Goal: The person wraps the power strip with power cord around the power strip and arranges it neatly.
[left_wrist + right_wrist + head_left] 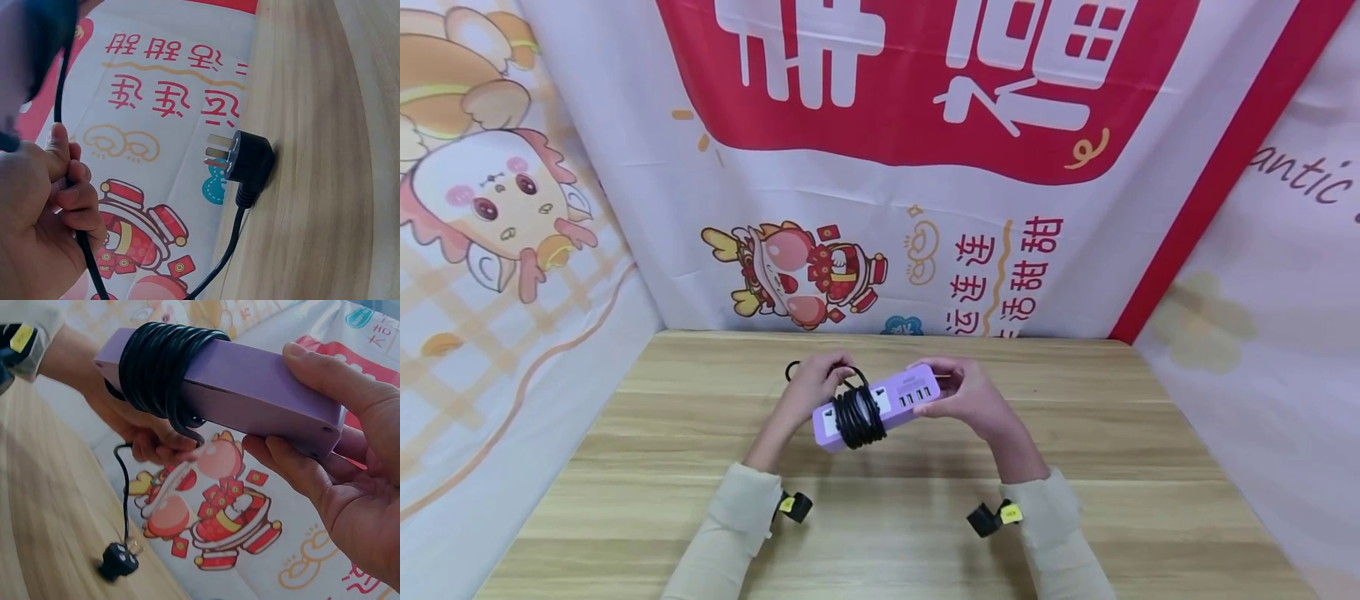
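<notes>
A purple power strip (891,393) with white socket faces and several USB slots is held above the table, tilted up to the right. Black cord (859,418) is wound in several turns around its left half. My right hand (966,396) grips the strip's right end, thumb on one side and fingers on the other, as the right wrist view shows. With curled fingers and thumb, my left hand (50,212) pinches the loose length of cord beyond the coil. From that hand the cord runs on to a black three-pin plug (250,162), which hangs close to the wooden surface.
The wooden table (700,517) reaches back to a printed cloth backdrop (910,192) with red and white lettering. Patterned cloth walls (497,250) enclose the left and right sides. Black wrist cameras (793,506) stick out from both sleeves.
</notes>
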### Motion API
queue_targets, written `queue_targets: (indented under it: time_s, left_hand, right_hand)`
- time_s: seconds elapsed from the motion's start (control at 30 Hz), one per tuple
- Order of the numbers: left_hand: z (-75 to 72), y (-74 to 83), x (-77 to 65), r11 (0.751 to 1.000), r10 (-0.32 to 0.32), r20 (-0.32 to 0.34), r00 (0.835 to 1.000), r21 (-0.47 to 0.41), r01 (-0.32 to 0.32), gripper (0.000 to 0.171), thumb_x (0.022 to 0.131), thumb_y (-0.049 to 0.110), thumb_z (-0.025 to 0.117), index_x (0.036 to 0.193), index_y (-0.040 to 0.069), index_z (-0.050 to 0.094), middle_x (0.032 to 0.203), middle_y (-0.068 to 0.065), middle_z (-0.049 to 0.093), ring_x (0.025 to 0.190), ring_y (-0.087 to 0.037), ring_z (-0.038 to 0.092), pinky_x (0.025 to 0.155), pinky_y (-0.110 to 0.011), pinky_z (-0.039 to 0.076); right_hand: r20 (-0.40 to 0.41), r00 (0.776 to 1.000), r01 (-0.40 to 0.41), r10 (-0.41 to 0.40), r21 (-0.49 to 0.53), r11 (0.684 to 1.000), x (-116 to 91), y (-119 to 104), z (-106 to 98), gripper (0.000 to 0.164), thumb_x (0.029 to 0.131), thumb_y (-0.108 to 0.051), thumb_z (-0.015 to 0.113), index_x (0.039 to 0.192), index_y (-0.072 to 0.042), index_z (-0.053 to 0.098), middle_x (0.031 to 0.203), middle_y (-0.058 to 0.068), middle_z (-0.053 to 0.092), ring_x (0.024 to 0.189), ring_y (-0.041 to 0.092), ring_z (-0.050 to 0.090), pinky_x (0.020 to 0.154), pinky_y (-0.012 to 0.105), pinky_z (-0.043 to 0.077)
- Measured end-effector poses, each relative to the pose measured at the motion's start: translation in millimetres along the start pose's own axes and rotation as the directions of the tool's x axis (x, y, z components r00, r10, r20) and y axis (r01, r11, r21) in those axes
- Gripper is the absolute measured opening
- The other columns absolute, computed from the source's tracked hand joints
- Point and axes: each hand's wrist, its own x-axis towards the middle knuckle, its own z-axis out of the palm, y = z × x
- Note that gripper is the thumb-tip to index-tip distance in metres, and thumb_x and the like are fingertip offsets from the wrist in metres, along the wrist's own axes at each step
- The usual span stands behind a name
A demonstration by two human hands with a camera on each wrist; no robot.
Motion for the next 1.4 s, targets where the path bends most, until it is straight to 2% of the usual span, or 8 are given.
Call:
queue_targets:
  time_s: [0.23, 0.43, 0.57, 0.7, 0.83, 0.97, 1.17, 1.4]
  left_hand:
    - [-2.9, 3.1, -1.7, 0.995, -0.095, 0.030, 0.995, 0.000, 0.095, 0.013, 0.099, 0.020, 0.061, 0.091, 0.011, 0.066, 0.076, -0.002, 0.062, 0.067, -0.011, 0.051, 0.063, -0.026, 0.045]
    - [-1.8, 8.6, -1.8, 0.994, -0.110, 0.027, 0.994, 0.032, 0.109, 0.013, 0.101, 0.020, 0.059, 0.092, 0.013, 0.066, 0.076, -0.001, 0.060, 0.068, -0.012, 0.051, 0.063, -0.027, 0.046]
    - [-2.1, 16.9, -2.1, 0.994, -0.090, 0.005, 0.996, 0.057, 0.089, 0.012, 0.101, 0.015, 0.058, 0.094, 0.011, 0.067, 0.076, -0.001, 0.061, 0.066, -0.012, 0.051, 0.063, -0.028, 0.046]
    - [-1.6, 26.6, -2.2, 0.996, -0.018, -0.018, 1.000, 0.083, 0.020, 0.013, 0.100, 0.008, 0.059, 0.098, 0.003, 0.070, 0.079, -0.005, 0.066, 0.070, -0.015, 0.057, 0.069, -0.034, 0.052]
    - [0.7, 33.6, -2.4, 0.994, 0.007, -0.032, 0.999, 0.113, -0.003, 0.016, 0.098, 0.006, 0.060, 0.105, 0.002, 0.073, 0.092, -0.011, 0.073, 0.086, -0.022, 0.068, 0.082, -0.043, 0.057]
    - [2.4, 38.6, -2.5, 0.991, -0.009, -0.047, 0.999, 0.131, 0.015, 0.019, 0.097, 0.008, 0.061, 0.111, 0.004, 0.073, 0.106, -0.014, 0.075, 0.100, -0.028, 0.071, 0.091, -0.046, 0.056]
    - [3.0, 46.8, -3.4, 0.982, -0.029, -0.073, 0.997, 0.184, 0.042, 0.018, 0.097, 0.010, 0.062, 0.110, 0.003, 0.074, 0.106, -0.014, 0.075, 0.100, -0.028, 0.071, 0.089, -0.046, 0.057]
    - [5.4, 55.5, -5.8, 0.966, -0.097, -0.113, 0.989, 0.229, 0.121, 0.014, 0.097, 0.014, 0.063, 0.100, 0.003, 0.071, 0.091, -0.010, 0.074, 0.080, -0.020, 0.067, 0.071, -0.036, 0.057]
  right_hand:
    - [-0.002, 0.999, -0.044, 0.044, -0.170, 0.985, 4.3, 12.3, 0.8, 0.054, 0.070, -0.021, 0.092, 0.120, -0.016, 0.070, 0.108, 0.008, 0.071, 0.092, 0.024, 0.067, 0.078, 0.035, 0.058]
    - [-0.031, 0.998, -0.061, 0.055, -0.253, 0.966, 7.3, 16.7, 5.3, 0.056, 0.070, -0.029, 0.092, 0.120, -0.018, 0.070, 0.110, 0.006, 0.071, 0.093, 0.023, 0.067, 0.078, 0.036, 0.058]
    - [-0.081, 0.995, -0.085, 0.065, -0.279, 0.956, 8.1, 18.9, 5.9, 0.057, 0.071, -0.026, 0.092, 0.122, -0.016, 0.069, 0.111, 0.007, 0.071, 0.094, 0.022, 0.067, 0.080, 0.035, 0.058]
    - [-0.140, 0.987, -0.120, 0.082, -0.288, 0.950, 10.2, 22.0, 5.7, 0.060, 0.072, -0.021, 0.091, 0.125, -0.013, 0.067, 0.115, 0.009, 0.070, 0.096, 0.022, 0.068, 0.082, 0.035, 0.059]
    - [-0.188, 0.979, -0.136, 0.085, -0.277, 0.951, 12.5, 25.2, 5.3, 0.062, 0.072, -0.016, 0.090, 0.129, -0.011, 0.065, 0.119, 0.011, 0.069, 0.099, 0.023, 0.069, 0.084, 0.035, 0.059]
    - [-0.222, 0.972, -0.137, 0.079, -0.256, 0.957, 13.2, 26.3, 5.3, 0.063, 0.073, -0.013, 0.089, 0.130, -0.013, 0.064, 0.123, 0.012, 0.068, 0.102, 0.026, 0.069, 0.086, 0.035, 0.059]
    - [-0.243, 0.970, -0.087, 0.018, -0.277, 0.957, 13.4, 24.1, 11.1, 0.061, 0.072, -0.009, 0.089, 0.127, -0.012, 0.065, 0.121, 0.013, 0.068, 0.101, 0.026, 0.070, 0.083, 0.032, 0.060]
    - [-0.219, 0.970, 0.010, -0.109, -0.412, 0.911, 15.0, 25.9, 20.4, 0.056, 0.073, -0.011, 0.089, 0.124, -0.009, 0.066, 0.118, 0.012, 0.069, 0.102, 0.025, 0.070, 0.082, 0.028, 0.059]
